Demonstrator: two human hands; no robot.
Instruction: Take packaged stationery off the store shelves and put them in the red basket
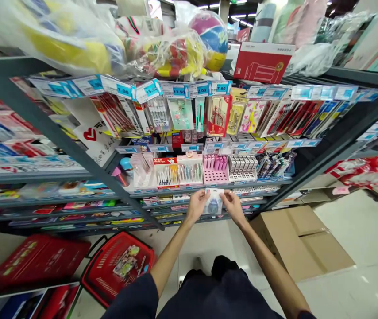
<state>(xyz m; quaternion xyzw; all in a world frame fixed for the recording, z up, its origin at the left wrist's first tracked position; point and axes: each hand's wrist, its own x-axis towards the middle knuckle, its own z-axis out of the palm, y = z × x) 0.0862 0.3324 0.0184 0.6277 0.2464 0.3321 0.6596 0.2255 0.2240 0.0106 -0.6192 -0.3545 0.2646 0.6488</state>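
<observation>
Between my two hands is a small flat blister pack point(213, 203) with a white top edge and a bluish-grey item inside; its exact kind I cannot make out. My left hand point(197, 205) pinches the pack's upper left edge. On the upper right edge, my right hand point(233, 204) grips it with thumb and fingers. The pack is held up in front of the lower shelves, just below a pink pen stand point(216, 170) and a display box of pens point(189, 171).
Hanging stationery packs point(220, 116) fill the upper rack under price tags. A red shopping basket point(99, 270) with several packaged items stands on the floor at left. At right lies a closed cardboard box point(295, 221). Bagged balls point(214, 37) sit on top of the shelf.
</observation>
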